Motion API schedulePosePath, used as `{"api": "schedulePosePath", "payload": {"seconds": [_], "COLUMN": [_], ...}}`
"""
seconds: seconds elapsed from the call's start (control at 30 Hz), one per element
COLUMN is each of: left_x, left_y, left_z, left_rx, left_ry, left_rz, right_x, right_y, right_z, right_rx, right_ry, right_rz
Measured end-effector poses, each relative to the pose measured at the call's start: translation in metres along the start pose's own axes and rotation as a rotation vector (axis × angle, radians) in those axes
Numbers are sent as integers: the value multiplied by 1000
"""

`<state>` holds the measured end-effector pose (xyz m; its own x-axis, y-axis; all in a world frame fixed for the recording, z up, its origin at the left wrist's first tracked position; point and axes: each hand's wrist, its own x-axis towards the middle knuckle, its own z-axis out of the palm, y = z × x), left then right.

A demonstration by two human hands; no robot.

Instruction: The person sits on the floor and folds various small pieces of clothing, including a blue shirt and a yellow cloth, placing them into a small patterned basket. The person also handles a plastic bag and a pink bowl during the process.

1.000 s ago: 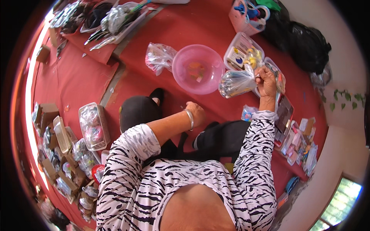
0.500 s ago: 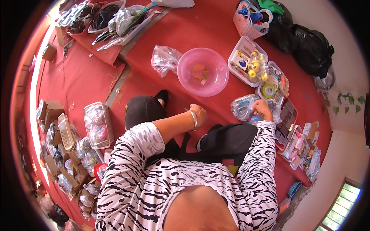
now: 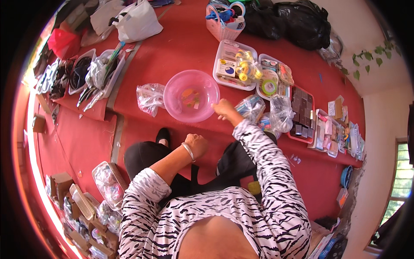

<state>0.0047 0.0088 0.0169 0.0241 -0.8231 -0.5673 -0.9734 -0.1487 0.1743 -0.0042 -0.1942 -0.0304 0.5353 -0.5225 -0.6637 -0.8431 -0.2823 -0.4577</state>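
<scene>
A translucent pink basin stands on the red floor covering in front of me, with a few small, flat coloured pieces inside. My right hand is at its right rim, palm down, fingers curled and close together. Whether they grip the rim or hold something small is hidden. Nearer my lap, my left hand, with a bangle at the wrist, is closed in a loose fist. Its inside does not show. Clear plastic bags of small goods lie just right of my right hand. A crumpled clear bag touches the basin's left side.
White trays of goods and a box of dark compartments line the right. Behind them are a pink basket and black bags. Left are a woven basket, cardboard boxes and trays of dark items.
My right hand has left the plastic bags and moved left to the basin's rim. My left hand stays closed near my lap. The view has turned, shifting everything in the picture.
</scene>
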Motion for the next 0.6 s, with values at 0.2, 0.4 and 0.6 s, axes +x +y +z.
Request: {"api": "schedulePosePath", "payload": {"seconds": [0.2,0.4,0.6], "left_x": [-4,4,-1], "left_y": [-8,-9,-4], "left_z": [12,16,9], "left_rx": [-15,-91,-99], "left_ry": [8,56,-19], "left_rz": [-20,13,-68], "right_x": [42,44,21], "right_y": [35,35,10], "right_z": [50,68,66], "right_rx": [828,894,747], "right_ry": [-203,-160,132], "right_rz": [105,159,-404]}}
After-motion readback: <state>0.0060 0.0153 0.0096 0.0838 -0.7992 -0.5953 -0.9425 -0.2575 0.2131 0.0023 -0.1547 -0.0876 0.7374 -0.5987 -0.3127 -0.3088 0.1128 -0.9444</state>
